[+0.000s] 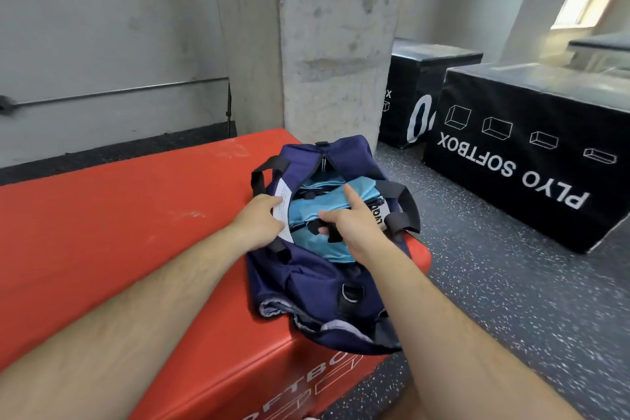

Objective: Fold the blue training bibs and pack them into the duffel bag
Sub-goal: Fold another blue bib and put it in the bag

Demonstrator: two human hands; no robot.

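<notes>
A navy duffel bag point(317, 286) with black handles lies unzipped on the right end of a red soft box point(119, 225). Folded light-blue bibs point(313, 211) with black trim fill its opening. My left hand point(260, 218) grips the bag's left rim beside a white label. My right hand point(347, 223) lies over the bibs, with its index finger stretched out above them and the thumb and lower fingers around a black strip of trim. How tightly those fingers hold the trim is hard to see.
A concrete pillar point(337, 44) rises just behind the bag. Two black plyo soft boxes point(531, 153) stand to the right on speckled grey flooring point(494, 300). A metal rail point(112, 92) runs along the grey wall at left.
</notes>
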